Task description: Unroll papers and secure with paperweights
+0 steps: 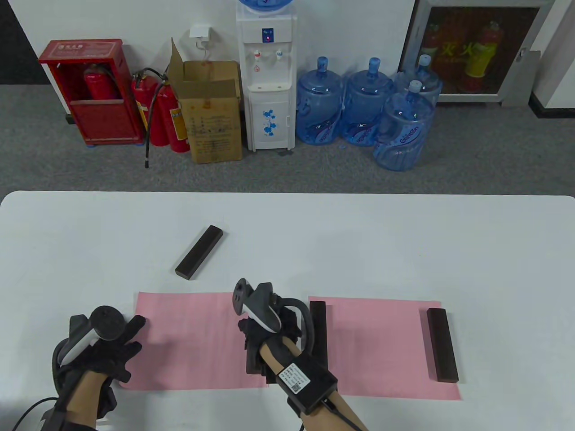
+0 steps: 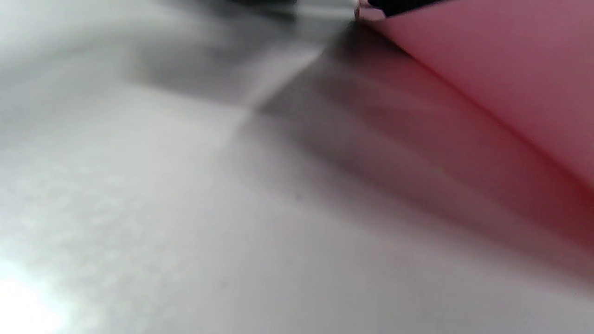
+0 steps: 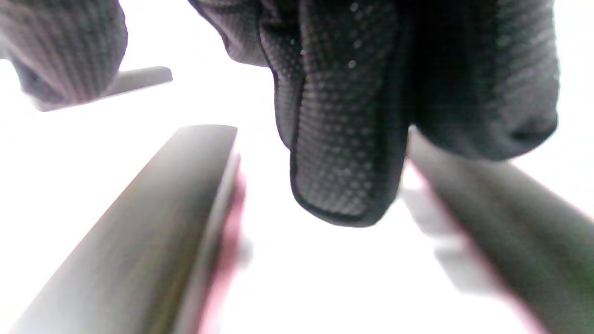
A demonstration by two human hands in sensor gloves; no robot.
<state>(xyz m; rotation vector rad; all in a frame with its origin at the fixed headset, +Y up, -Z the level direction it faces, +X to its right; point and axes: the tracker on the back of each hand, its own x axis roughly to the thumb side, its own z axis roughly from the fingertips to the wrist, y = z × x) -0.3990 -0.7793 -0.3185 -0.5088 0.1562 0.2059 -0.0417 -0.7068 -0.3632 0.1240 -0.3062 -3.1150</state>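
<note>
My left hand (image 1: 105, 348), lower left of the table view, lies flat with fingers spread on the left edge of the left pink paper sheet (image 1: 193, 336), gripping nothing; I judge this pressure keeps that end from curling back.

A dark rectangular wooden paperweight bar (image 1: 200, 258) lies loose on the white table (image 1: 404, 233), above the sheet at centre-left, touching no paper. I judge it is the one meant for this sheet.

My right hand (image 1: 269, 332), lower centre, rests on the sheet's right end. I cannot tell whether its fingers grasp anything; the right wrist view shows gloved fingers (image 3: 343, 139) hanging between two bars.

Right of centre, the second pink sheet (image 1: 382, 345) lies flat, with one dark bar (image 1: 318, 332) on its left edge and another (image 1: 442, 345) on its right edge.
</note>
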